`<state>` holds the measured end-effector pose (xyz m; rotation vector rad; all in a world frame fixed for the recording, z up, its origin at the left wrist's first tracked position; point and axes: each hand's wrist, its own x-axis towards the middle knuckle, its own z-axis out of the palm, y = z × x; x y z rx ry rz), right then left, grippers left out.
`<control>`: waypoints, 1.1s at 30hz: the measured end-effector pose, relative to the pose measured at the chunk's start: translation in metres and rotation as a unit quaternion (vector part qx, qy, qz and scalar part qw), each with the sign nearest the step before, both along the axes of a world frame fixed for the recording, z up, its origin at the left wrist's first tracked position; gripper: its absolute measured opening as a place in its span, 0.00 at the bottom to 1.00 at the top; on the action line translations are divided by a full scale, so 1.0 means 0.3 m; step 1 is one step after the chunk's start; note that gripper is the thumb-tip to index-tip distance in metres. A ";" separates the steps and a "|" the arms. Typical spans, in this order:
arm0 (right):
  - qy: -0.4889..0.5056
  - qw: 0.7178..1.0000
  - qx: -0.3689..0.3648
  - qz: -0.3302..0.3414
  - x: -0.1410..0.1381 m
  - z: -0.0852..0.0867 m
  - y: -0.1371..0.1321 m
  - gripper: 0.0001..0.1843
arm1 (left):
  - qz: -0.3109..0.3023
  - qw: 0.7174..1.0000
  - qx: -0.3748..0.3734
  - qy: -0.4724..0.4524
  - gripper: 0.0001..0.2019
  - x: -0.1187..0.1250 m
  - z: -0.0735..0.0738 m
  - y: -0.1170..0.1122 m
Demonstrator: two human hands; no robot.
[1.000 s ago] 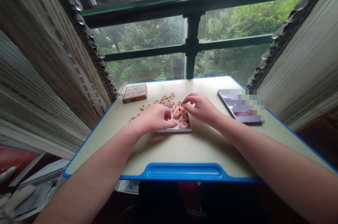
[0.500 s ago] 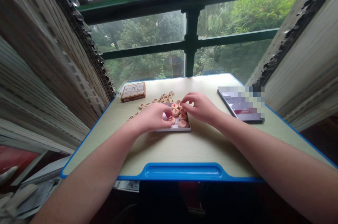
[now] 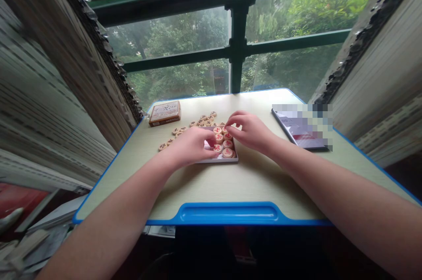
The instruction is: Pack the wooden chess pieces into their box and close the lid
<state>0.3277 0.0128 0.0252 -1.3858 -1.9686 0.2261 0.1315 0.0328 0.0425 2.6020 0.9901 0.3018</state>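
A shallow open box (image 3: 220, 161) holds two columns of round wooden Chinese chess pieces with red characters, such as this one at the near right (image 3: 227, 153). My left hand (image 3: 193, 144) reaches over the box's left side, thumb and fingers closed about a red Chinese chess piece (image 3: 217, 148) in the left column. From the right, my right hand (image 3: 249, 128) bends in over the far end. Its thumb and fingertips come together at another red piece (image 3: 224, 130), partly hidden by them. The left part of the box is covered by my left hand.
Several black-character pieces (image 3: 207, 118) lie loose behind and left of the box. A brown patterned carton (image 3: 165, 113) stands at the back left. A tablet or phone (image 3: 306, 135), partly blurred out, lies at the right. The table has a blue edge (image 3: 229, 213); curtains hang on both sides.
The red piece at my left hand has shifted slightly right, towards the right column. My right hand stays at the far end of the box. The view has tilted a little.
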 end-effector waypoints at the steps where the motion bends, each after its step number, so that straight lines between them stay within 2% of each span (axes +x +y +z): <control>1: 0.001 1.000 0.000 0.000 0.001 -0.001 0.001 0.09 | -0.005 1.000 -0.003 0.001 0.09 -0.001 0.001 -0.001; 7: -0.002 1.000 -0.002 -0.003 0.000 0.000 0.000 0.08 | -0.020 1.000 -0.003 0.022 0.10 0.000 0.000 0.007; 16: -0.011 1.000 -0.009 -0.005 -0.004 0.001 -0.003 0.08 | -0.018 0.993 0.104 0.055 0.13 0.010 -0.018 0.010; 23: -0.013 1.000 -0.014 0.003 -0.002 0.006 -0.003 0.08 | -0.021 0.994 0.093 0.055 0.13 0.008 -0.009 0.009; 29: -0.014 0.997 -0.030 0.074 -0.012 0.009 -0.015 0.08 | -0.035 0.995 0.087 0.046 0.12 0.009 -0.010 0.009; 33: -0.047 0.995 -0.020 0.083 -0.024 0.003 -0.022 0.07 | -0.025 0.995 0.087 0.044 0.10 0.006 -0.009 0.010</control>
